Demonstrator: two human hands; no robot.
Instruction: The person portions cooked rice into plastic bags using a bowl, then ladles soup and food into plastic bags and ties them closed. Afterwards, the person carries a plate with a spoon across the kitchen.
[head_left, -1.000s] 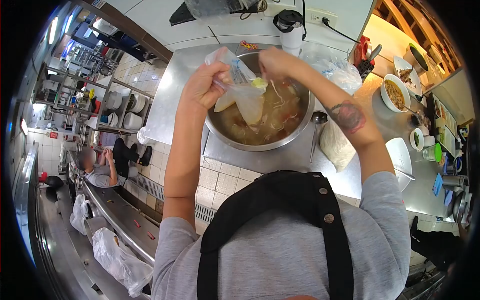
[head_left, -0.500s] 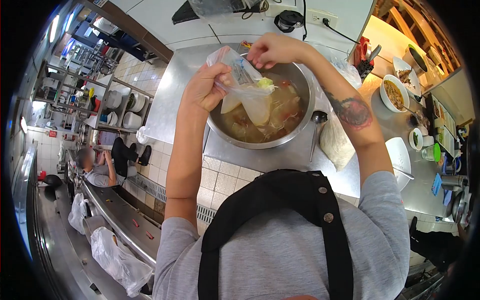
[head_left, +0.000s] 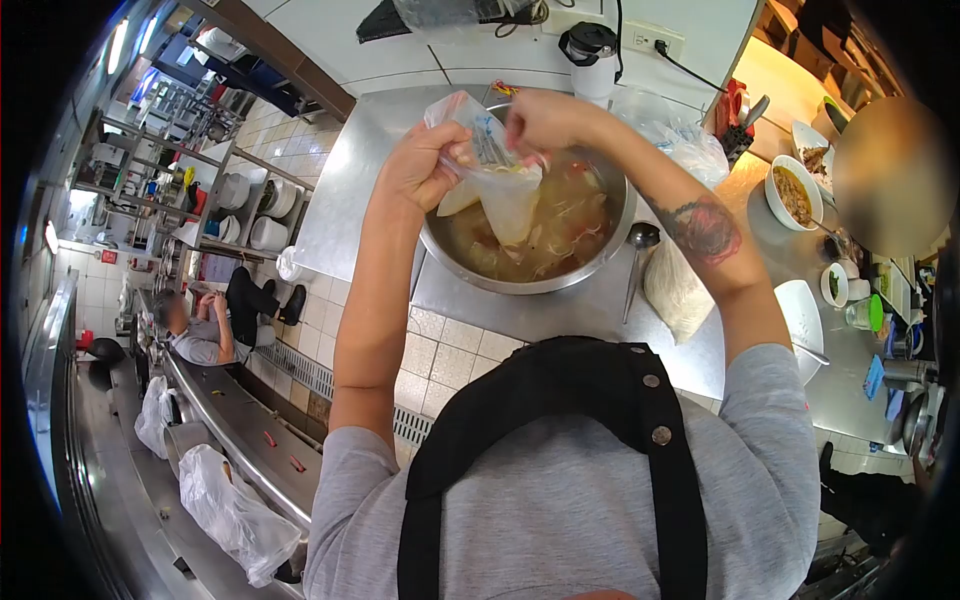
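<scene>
My left hand (head_left: 428,168) is closed on the gathered side of a clear plastic bag (head_left: 510,205). The bag's lower corners hang over the soup (head_left: 575,225), with pale liquid inside it. My right hand (head_left: 550,122) has its fingers curled at the bag's mouth and seems to pinch the rim; the fingertips are partly blurred. Beneath both hands stands a large steel bowl (head_left: 545,288) holding cloudy soup with red pieces and pale strands. A black-headed ladle (head_left: 643,236) lies on the steel table right of the bowl.
A bag of pale contents (head_left: 680,290) lies right of the ladle. Behind it is crumpled clear plastic (head_left: 690,145). A lidded cup (head_left: 592,60) stands by the wall. Bowls of food (head_left: 795,195) fill the right counter. A seated person (head_left: 205,335) is at far left.
My right hand has come down and inward to the bag's mouth, its fingers curling in. Greenish-yellow food seen at the mouth is no longer visible there. My left hand still grips the bag.
</scene>
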